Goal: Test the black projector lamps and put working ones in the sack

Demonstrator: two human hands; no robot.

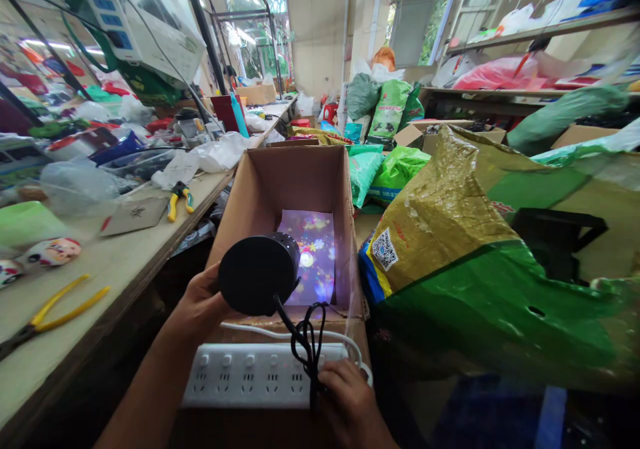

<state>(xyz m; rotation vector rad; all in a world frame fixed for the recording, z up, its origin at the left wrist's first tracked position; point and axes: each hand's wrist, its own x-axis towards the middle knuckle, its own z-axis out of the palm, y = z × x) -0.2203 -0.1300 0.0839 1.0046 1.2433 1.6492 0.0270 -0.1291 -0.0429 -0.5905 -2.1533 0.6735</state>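
left hand (200, 299) grips a black cylindrical lamp (257, 272) over a cardboard box (295, 176); right hand (350, 396) holds its black cord (303, 342) by a white power strip (250, 376). a snagged cord could jerk the lamp loose.

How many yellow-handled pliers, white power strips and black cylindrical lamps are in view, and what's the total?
Yellow-handled pliers: 2
White power strip: 1
Black cylindrical lamp: 1
Total: 4
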